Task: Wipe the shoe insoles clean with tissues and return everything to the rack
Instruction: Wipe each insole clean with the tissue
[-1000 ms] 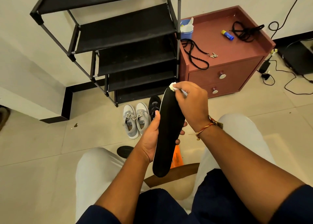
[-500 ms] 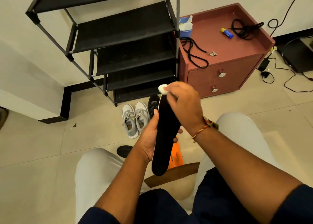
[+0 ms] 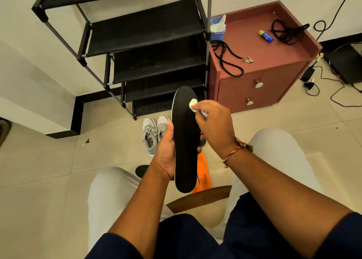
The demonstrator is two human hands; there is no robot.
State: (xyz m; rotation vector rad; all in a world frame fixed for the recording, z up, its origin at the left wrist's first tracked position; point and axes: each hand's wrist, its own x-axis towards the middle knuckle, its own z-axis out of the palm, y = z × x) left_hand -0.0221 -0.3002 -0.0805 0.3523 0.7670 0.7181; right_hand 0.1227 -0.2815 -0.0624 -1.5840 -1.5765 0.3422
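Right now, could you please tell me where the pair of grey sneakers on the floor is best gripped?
Probably by the heel collars, reaching down from the person's side: the grey sneakers stand upright, side by side, openings up, heels nearest the person.

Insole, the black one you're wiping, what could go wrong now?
The left hand grips the black insole only around its middle, so pressing near the toe might bend it or make it slip down to the floor. The tissue is just a small wad pinched by the right hand; it could tear or drop.
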